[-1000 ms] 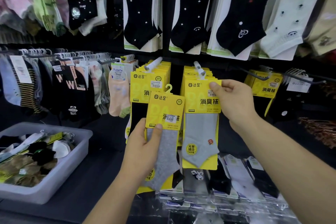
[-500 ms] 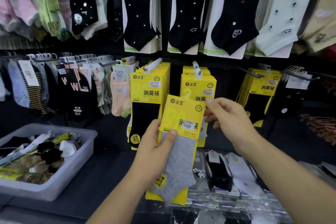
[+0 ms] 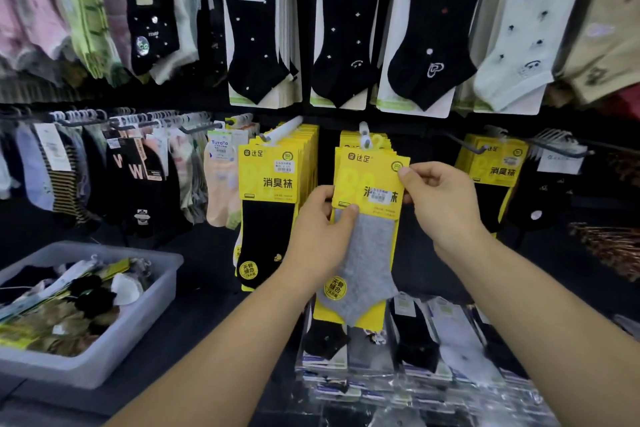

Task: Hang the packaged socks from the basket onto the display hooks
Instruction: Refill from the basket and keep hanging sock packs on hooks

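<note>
Grey sock on a yellow card, the sock pack [image 3: 372, 253], is held between both hands, upright, long axis vertical, toe end down. Left grip [image 3: 317, 239] clamps the pack's left edge at mid-height, thumb across the front where card meets sock, fingers behind. Right grip [image 3: 440, 201] pinches the card's top right corner, thumb in front. Neither hand is free. Grey basket [image 3: 156, 302] sits low left on the dark tabletop with more packs piled in it, well apart from the hands. Flat clear-wrapped packs [image 3: 450, 343] lie on the tabletop just below the held pack. Key relation: display hook [image 3: 363, 135], white-tipped, is right above the card's top edge and points out toward the viewer. A matching yellow stack [image 3: 360, 149] hangs on it just behind the held pack. Cannot tell if the card's hanger loop is on the tip yet. Likely next step: raise the pack and slide it back along the hook. Right grip is nearer the hook and should guide. Black-sock packs [image 3: 270, 218] hang on the neighbouring hook, left.
</note>
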Motion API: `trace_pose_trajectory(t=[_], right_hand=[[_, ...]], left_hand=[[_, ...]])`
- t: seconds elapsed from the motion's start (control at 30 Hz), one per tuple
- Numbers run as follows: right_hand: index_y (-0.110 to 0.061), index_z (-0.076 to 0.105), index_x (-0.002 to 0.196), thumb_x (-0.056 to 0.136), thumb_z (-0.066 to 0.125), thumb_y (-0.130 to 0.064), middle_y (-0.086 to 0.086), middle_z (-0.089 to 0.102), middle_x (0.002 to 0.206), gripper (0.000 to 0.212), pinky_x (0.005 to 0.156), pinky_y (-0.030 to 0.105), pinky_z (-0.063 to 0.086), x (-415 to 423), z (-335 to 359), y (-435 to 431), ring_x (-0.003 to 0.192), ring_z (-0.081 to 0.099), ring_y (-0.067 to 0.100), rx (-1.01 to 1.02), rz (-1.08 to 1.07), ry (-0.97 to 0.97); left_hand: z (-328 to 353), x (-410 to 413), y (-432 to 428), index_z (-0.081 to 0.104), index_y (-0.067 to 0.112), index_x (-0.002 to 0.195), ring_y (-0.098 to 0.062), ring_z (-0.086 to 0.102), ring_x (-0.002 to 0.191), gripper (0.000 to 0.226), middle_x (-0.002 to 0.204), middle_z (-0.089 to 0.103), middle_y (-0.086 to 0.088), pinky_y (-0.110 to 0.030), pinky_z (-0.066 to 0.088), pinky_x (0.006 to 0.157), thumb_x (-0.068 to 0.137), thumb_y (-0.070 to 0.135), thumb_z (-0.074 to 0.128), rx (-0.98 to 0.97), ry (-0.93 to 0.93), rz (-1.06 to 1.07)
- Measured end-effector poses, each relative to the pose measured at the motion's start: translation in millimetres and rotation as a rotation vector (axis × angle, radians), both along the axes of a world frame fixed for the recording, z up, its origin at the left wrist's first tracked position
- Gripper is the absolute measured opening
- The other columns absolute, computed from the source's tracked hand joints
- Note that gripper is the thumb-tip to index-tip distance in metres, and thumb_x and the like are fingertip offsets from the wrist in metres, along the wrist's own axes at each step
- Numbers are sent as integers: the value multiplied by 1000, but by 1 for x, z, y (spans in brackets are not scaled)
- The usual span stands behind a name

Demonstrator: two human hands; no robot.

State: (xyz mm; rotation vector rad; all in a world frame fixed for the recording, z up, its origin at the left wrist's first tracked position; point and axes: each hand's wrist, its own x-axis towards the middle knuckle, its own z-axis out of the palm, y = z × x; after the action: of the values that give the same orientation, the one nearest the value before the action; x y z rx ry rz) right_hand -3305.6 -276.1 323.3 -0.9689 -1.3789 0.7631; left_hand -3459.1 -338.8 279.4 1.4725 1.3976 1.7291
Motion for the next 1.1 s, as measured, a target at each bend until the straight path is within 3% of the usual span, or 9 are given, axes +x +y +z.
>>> trace_pose_trajectory(t=[0.17,0.3,0.43,0.53,0.63,0.77,0.9,1.0,1.1], right_hand=[[-24,70,87,94,70,-25,-1,74,84,7,65,19,52,-5,-5,7,68,65,4,21,15,-80],[-28,66,92,91,74,-32,-4,71,85,9,67,21,51,-5,-17,8,73,67,5,31,-4,-136],[-25,56,109,87,74,-45,-3,63,100,35,67,19,45,-7,-30,12,81,60,4,73,-95,-218],[-23,42,140,90,68,-48,0,52,135,61,89,28,51,-11,-39,17,113,58,9,110,-15,-305],[-32,36,146,99,59,-34,-6,54,140,52,106,39,47,-21,-46,22,129,52,11,186,159,-313],[-26,14,159,104,51,-33,-24,62,128,67,99,23,47,-33,-55,40,118,58,-5,116,219,-286],[-28,12,159,104,49,-38,-30,59,119,68,83,14,43,-40,-57,68,110,59,-2,88,185,-282],[-27,14,159,104,49,-40,-23,59,125,67,81,14,41,-43,-57,88,114,57,4,95,169,-291],[-28,15,158,104,49,-38,-29,59,120,66,79,9,40,-44,-58,104,108,58,-2,87,161,-298]], left_hand=[[-12,-1,1,60,25,106,9,67,69,7,87,73,9,-8,47,58,105,20,65,-32,-64,29],[-13,-8,-2,59,25,102,-7,62,72,18,86,66,3,-27,46,58,103,43,62,-148,246,226],[1,-7,4,52,19,129,-22,64,99,50,116,62,2,-38,50,75,99,60,56,-142,420,338],[9,-5,24,48,22,140,-12,67,109,53,119,67,12,-33,54,88,101,56,58,-68,224,179],[13,-2,49,38,20,156,0,64,113,64,119,67,21,-21,48,91,104,52,57,-82,-3,41],[4,-1,80,36,21,160,-10,63,126,65,132,68,12,-35,48,110,106,49,57,-46,-115,-27],[8,-3,105,54,24,146,-2,68,112,44,118,72,16,-31,53,100,106,42,59,-1,-172,-10],[12,-4,122,62,30,130,-4,70,107,26,111,73,15,-33,55,96,107,40,58,10,-171,-6],[12,-5,135,63,33,125,-4,70,105,20,110,74,14,-31,56,92,107,38,57,16,-167,-3]])
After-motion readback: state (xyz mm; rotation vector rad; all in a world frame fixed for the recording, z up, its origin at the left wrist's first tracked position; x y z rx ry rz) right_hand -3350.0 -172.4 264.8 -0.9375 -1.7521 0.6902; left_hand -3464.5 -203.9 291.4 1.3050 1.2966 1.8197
